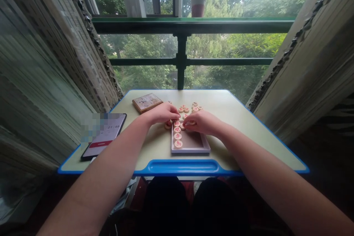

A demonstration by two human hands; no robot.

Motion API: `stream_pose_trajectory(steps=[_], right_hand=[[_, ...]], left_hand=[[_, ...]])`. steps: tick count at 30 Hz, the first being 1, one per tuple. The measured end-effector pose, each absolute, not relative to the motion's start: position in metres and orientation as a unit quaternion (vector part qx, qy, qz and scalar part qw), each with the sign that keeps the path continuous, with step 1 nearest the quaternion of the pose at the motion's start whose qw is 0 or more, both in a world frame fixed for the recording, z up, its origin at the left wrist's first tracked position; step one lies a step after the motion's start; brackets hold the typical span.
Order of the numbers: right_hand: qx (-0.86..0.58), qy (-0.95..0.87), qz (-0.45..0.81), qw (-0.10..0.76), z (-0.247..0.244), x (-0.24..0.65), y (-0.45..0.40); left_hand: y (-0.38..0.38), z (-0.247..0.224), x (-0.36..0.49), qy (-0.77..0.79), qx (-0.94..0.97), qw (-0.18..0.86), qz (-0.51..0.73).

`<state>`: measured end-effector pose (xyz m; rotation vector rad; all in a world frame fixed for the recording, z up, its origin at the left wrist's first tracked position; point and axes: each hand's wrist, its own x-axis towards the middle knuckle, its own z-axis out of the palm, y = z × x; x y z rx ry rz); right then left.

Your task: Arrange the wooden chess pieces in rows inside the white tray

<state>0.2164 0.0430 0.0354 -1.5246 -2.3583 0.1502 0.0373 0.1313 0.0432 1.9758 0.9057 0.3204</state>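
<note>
At the far left hangs a long curtain [55, 44]. Beside it, a phone [106, 136] lies on the pale tabletop [235, 129] with its blue edge; the screen says 01:46. Behind the phone is a flat brown box [147, 102] with dark writing on top. Next comes the left hand [164, 113], reaching over the back left corner of a shallow open tray [193, 142]. Its fingers are bent close together, but I can't tell if they pinch anything. A few loose round pieces [167, 125] lie under that hand, just outside the tray. Inside, a row of round pieces with red signs [177, 136] runs along the left wall. The right hand [197, 121] bends its fingers over the tray, the tips touching one round piece [182, 127] beside the row. I can't tell if they pinch it. Behind the hands sit more small pieces [186, 110]. Another curtain [309, 44] hangs at the right.
</note>
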Motion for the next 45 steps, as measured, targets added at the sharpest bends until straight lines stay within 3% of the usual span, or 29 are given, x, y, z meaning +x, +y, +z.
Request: stream_pose_trajectory(steps=[12, 31, 45], right_hand=[[-0.533, -0.814, 0.09, 0.215, 0.044, 0.218, 0.037], [-0.561, -0.807, 0.045, 0.177, 0.047, 0.231, 0.043], [-0.55, -0.792, 0.075, 0.254, 0.048, 0.219, 0.038]], left_hand=[[0.13, 0.043, 0.036, 0.354, 0.8, 0.464, 0.139], [0.121, 0.043, 0.041, 0.203, 0.925, 0.287, 0.143], [0.124, 0.052, 0.037, 0.23, 0.927, 0.281, 0.091]])
